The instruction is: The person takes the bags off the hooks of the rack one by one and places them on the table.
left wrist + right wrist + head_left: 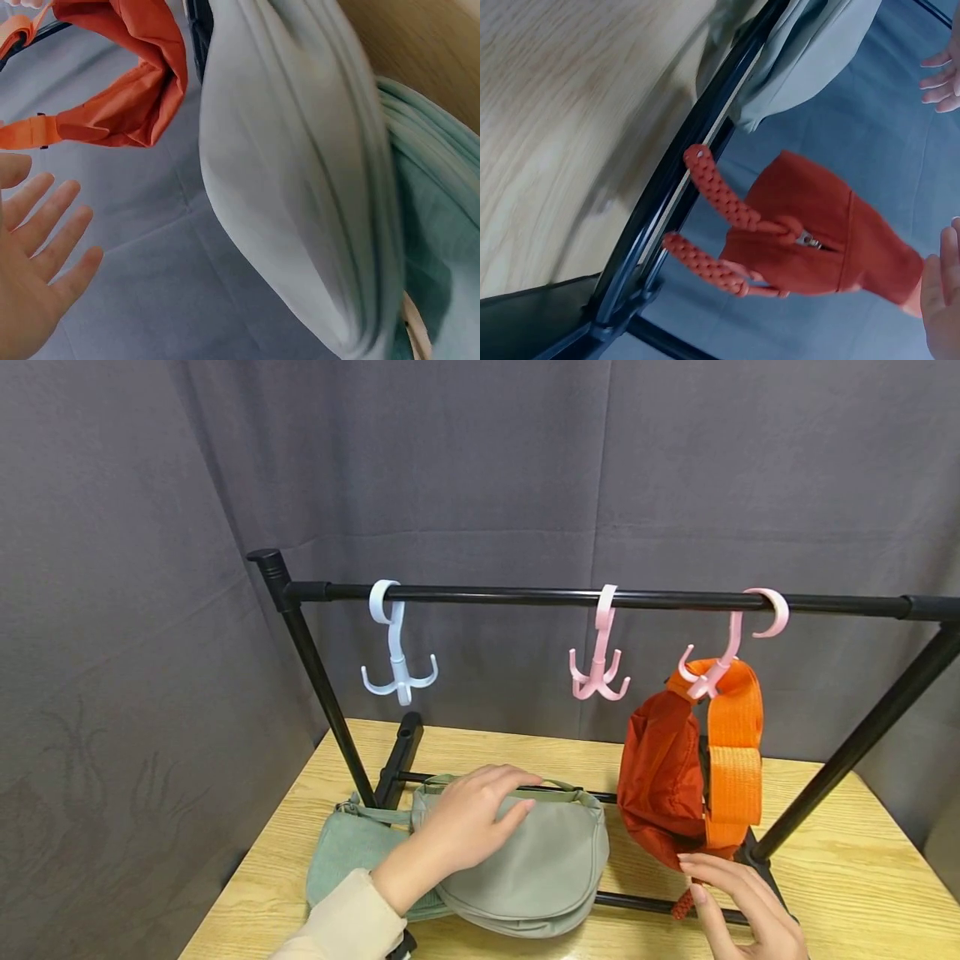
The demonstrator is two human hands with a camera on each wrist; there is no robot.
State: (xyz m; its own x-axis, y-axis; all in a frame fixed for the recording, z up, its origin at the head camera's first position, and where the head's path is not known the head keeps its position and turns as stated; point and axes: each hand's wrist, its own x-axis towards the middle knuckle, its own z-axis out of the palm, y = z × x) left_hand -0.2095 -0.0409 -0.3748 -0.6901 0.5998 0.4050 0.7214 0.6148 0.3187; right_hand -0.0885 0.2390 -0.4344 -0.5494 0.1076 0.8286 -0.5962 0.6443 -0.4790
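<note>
An orange-red bag (pixel 663 768) with a wide orange strap (pixel 735 760) hangs from the right pink hook (pixel 720 668) on the rack. My right hand (pixel 746 906), fingers slightly bent and holding nothing, is close to the bag's lower end. In the right wrist view, two braided cords (pixel 720 191) dangle from its zip. Over a grey-green bag (pixel 540 860), my left hand (pixel 472 818) is held with relaxed fingers, nothing in its grip. That bag overlaps a teal-green bag (pixel 352 852) to its left; both lie low on the rack's base.
A black rail (pixel 487 597) runs across the rack, also carrying a pale blue hook (pixel 400 652) and another pink hook (pixel 600 652), both without bags. Slanted black posts (pixel 847 760) stand at either side on the wooden table (pixel 840 860). Grey curtain (pixel 480 460) closes off the back.
</note>
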